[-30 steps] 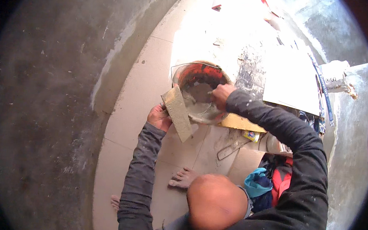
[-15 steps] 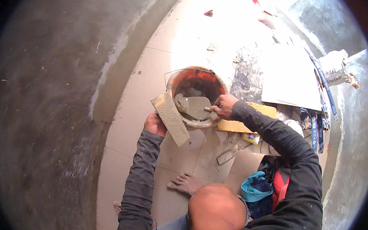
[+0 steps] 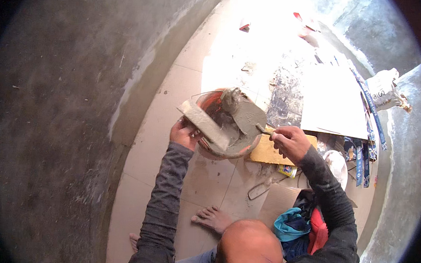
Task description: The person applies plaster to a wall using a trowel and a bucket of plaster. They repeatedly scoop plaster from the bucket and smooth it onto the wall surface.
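My left hand (image 3: 185, 134) grips a rectangular plastering float (image 3: 203, 124) from beneath. It is tilted over the near left rim of a mortar-smeared orange bucket (image 3: 211, 99), and the hand hides its grip. My right hand (image 3: 290, 143) is closed on the handle of a trowel (image 3: 251, 118), to the right of the bucket. The trowel's broad blade is above the bucket opening, coated in wet grey mortar. At its far left end sits a lump of mortar (image 3: 230, 100). Deeper in the bucket, the contents are partly covered by the blade and float.
A yellow block (image 3: 267, 153) lies right of the bucket, with a small yellow can (image 3: 287, 171) and a white bowl (image 3: 337, 169) nearby. White sheets (image 3: 335, 100) lie farther back. Clothes (image 3: 292, 224) are piled near my right arm. A grey wall (image 3: 69, 84) rises at the left.
My right hand has moved right and nearer me, turning the trowel and raising it with mortar on its blade. The float has tilted more on edge in my left hand.
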Tool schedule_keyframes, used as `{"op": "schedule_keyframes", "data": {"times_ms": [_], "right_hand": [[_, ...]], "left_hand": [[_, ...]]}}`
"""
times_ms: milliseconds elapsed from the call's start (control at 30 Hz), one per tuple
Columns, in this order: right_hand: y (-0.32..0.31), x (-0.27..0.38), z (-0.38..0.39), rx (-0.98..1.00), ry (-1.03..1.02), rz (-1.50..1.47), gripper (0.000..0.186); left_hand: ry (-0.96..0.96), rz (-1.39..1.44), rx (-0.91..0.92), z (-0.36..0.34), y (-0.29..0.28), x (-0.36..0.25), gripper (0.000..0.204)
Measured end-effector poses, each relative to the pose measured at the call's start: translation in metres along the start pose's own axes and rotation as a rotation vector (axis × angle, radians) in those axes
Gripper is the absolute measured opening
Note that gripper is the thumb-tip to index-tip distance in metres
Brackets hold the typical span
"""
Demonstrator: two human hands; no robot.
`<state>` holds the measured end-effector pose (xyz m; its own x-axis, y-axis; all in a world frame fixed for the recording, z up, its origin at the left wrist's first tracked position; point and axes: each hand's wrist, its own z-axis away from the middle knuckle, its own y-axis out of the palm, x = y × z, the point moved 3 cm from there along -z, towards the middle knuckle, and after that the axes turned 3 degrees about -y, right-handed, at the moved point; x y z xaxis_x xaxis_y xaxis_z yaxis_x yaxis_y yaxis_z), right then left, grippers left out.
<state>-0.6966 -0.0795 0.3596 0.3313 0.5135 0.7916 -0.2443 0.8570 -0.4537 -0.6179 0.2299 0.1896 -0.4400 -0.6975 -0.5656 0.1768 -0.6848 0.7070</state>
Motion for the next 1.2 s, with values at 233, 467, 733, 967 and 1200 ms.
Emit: {"op": "schedule_keyframes", "data": {"times_ms": [233, 467, 733, 967, 1200], "right_hand": [[0.003, 0.044, 0.042, -0.360, -0.366, 0.517, 0.033], [0.023, 0.056, 0.061, -0.424, -0.385, 0.810, 0.029], [0.029, 0.055, 0.062, -0.470, -0.531, 0.865, 0.041], [0.027, 0.054, 0.060, -0.433, -0.554, 0.819, 0.040], [0.010, 0.052, 0.048, -0.493, -0.573, 0.546, 0.036]], "left_hand": [[-0.030, 0.091, 0.209, -0.023, 0.072, 0.032, 0.043], [0.056, 0.272, 0.321, -0.022, 0.084, 0.028, 0.049], [0.130, 0.365, 0.454, -0.022, 0.073, 0.022, 0.049], [0.162, 0.346, 0.442, -0.018, 0.069, 0.019, 0.052], [0.207, 0.223, 0.599, 0.002, 0.084, -0.011, 0.055]]}}
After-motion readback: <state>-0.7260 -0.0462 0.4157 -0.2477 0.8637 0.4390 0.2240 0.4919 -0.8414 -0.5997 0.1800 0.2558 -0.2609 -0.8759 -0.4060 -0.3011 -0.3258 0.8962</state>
